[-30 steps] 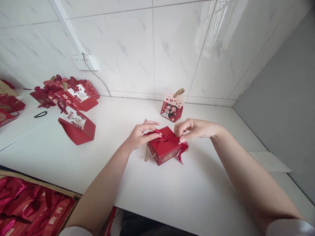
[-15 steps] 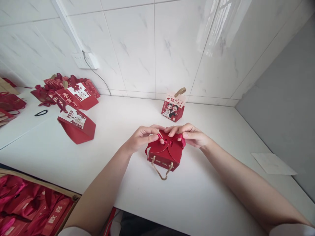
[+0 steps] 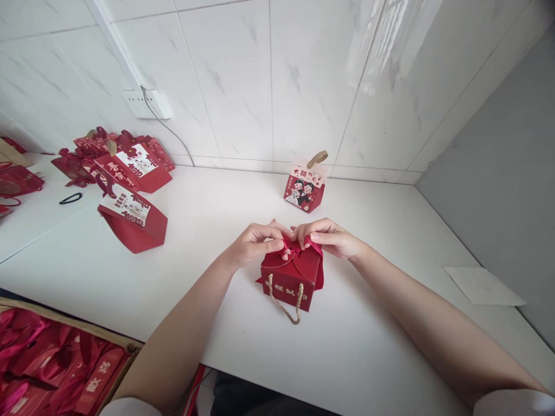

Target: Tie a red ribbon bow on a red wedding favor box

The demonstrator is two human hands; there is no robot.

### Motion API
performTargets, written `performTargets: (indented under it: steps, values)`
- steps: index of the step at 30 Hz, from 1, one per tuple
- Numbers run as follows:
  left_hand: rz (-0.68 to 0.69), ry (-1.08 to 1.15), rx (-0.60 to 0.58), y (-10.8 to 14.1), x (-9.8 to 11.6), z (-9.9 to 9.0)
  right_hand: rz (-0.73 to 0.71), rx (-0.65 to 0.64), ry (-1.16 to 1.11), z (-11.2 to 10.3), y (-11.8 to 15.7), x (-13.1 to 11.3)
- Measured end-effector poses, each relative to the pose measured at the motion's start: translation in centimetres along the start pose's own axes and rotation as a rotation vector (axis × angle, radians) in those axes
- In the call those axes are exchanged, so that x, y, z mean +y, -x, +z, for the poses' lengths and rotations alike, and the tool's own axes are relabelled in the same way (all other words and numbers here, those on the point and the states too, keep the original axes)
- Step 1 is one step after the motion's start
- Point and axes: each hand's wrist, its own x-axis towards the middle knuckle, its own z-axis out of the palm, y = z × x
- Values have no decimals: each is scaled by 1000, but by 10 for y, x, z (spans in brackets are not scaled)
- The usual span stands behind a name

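A small red box (image 3: pixel 288 287) with gold lettering and a twisted rope handle (image 3: pixel 284 312) stands on the white table, between my hands. My left hand (image 3: pixel 260 242) pinches the red ribbon (image 3: pixel 295 251) at the left of the box's top. At the right, my right hand (image 3: pixel 327 238) grips the other side of the same ribbon between thumb and fingers. The fingertips of both hands nearly meet behind the ribbon, over the curved top flaps. Part of the ribbon hangs down by the box's right side.
Behind the hands stands a small printed box (image 3: pixel 304 188). Red gift boxes (image 3: pixel 139 222) sit at the left near a black band (image 3: pixel 70 199). A carton of red boxes (image 3: pixel 65 370) is at lower left, white paper (image 3: pixel 484 286) at right.
My right hand has moved slightly left, closer to the middle of the ribbon. The box's front has tipped to face the camera more, and its rope handle has shifted.
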Motion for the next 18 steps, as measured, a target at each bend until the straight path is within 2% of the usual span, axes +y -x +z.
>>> performTargets:
  steps: [4,7,12,15,18]
  values:
    - [-71,-48,34,0,-2,-5,29,25,47,-5,0,0]
    - [-74,-88,82,-2,-4,-4,56,62,77,-6,1,0]
    - [-70,-129,138,-3,-7,-2,110,191,39,-5,4,5]
    - [-139,-97,130,-2,-6,-2,115,158,34,-4,4,2]
    - [-194,-85,112,-1,-5,-3,118,43,83,-7,5,-14]
